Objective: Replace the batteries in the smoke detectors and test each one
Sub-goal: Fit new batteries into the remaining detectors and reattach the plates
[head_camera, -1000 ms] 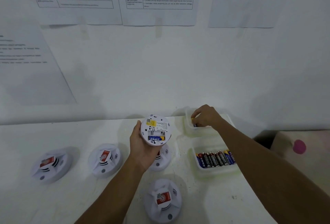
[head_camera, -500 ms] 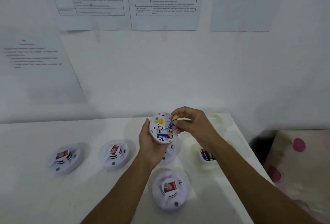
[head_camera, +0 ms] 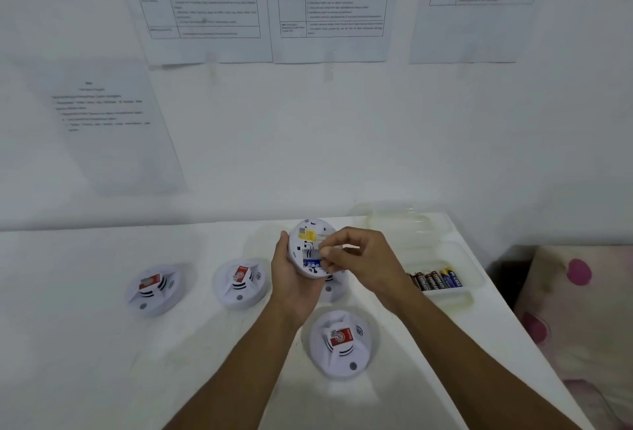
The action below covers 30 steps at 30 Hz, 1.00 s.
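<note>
Head view: left hand (head_camera: 291, 279) grips the smoke detector (head_camera: 308, 244) back-side up, tilted toward the person, probably so its open battery compartment (head_camera: 313, 256) faces the working fingers; one blue battery (head_camera: 311, 263) sits inside. Right hand (head_camera: 366, 255) pinches at the free slot; whether it holds a cell I cannot tell. Spare batteries (head_camera: 435, 280) lie in a tray (head_camera: 476, 275) on the counter (head_camera: 85, 344), near that hand.

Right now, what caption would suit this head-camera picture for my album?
Left hand holds a round white smoke detector, back exposed, while the right hand works at its open battery compartment.
</note>
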Available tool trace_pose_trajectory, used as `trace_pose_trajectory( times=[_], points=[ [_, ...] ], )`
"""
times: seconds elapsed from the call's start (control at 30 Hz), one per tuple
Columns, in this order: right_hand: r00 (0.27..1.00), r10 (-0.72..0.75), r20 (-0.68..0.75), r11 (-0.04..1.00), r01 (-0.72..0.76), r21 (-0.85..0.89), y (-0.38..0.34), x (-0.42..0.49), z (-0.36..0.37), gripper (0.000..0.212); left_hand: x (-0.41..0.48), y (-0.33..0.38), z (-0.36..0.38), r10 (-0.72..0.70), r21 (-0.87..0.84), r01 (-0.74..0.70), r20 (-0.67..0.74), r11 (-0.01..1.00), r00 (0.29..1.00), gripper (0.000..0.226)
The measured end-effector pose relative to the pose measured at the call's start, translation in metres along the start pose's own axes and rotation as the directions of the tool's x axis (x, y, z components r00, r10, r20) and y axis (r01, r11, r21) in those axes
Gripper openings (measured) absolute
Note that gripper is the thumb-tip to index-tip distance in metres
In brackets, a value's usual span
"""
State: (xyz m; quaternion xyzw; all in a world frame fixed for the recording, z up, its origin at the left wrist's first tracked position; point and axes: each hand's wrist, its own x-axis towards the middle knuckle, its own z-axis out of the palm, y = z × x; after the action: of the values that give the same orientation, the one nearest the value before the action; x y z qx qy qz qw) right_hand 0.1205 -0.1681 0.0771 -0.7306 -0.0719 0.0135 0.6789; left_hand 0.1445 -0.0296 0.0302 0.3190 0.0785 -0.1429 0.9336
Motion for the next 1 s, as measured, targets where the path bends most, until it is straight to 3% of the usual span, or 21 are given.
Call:
trace_pose_trajectory(
  times=[0.17, 0.3, 0.4, 0.6, 0.7, 0.87, 1.0],
  points=[
    [0.997, -0.022, -0.080, 0.995, 0.014, -0.095, 0.005, -0.002, 0.015, 0.014, -0.007, 0.000, -0.003, -0.021, 0.019, 0.021, -0.017, 1.000, 1.000, 0.065],
    [0.980, -0.052, -0.194, 0.928, -0.024, -0.371, 0.006, 0.004, 0.020, 0.054, -0.009, -0.004, -0.004, -0.027, -0.016, 0.026, -0.009, 1.000, 1.000, 0.063],
    [0.975, 0.025, -0.221, 0.948, -0.094, -0.305, 0.011, 0.004, 0.023, 0.075, -0.010, -0.004, -0.003, -0.008, -0.031, 0.007, -0.025, 0.999, 1.000, 0.060],
    [0.979, 0.117, -0.166, 0.966, -0.151, -0.211, 0.021, 0.007, 0.030, 0.090, -0.023, 0.004, -0.007, -0.007, -0.010, 0.006, -0.002, 1.000, 1.000, 0.060],
    [0.985, 0.093, -0.144, 0.970, -0.123, -0.209, 0.023, 0.001, 0.038, 0.085, -0.032, 0.010, -0.015, -0.007, -0.010, 0.007, -0.021, 1.000, 1.000, 0.059],
    [0.992, -0.017, -0.126, 0.936, -0.029, -0.351, 0.028, -0.018, 0.054, 0.068, -0.052, 0.025, -0.051, 0.063, -0.055, -0.068, -0.096, 0.996, 0.993, 0.057],
    [0.996, -0.088, 0.010, 0.889, 0.083, -0.450, 0.035, -0.035, 0.075, 0.047, -0.073, 0.039, -0.083, 0.143, -0.111, -0.157, -0.127, 0.981, 0.982, 0.056]
  ],
)
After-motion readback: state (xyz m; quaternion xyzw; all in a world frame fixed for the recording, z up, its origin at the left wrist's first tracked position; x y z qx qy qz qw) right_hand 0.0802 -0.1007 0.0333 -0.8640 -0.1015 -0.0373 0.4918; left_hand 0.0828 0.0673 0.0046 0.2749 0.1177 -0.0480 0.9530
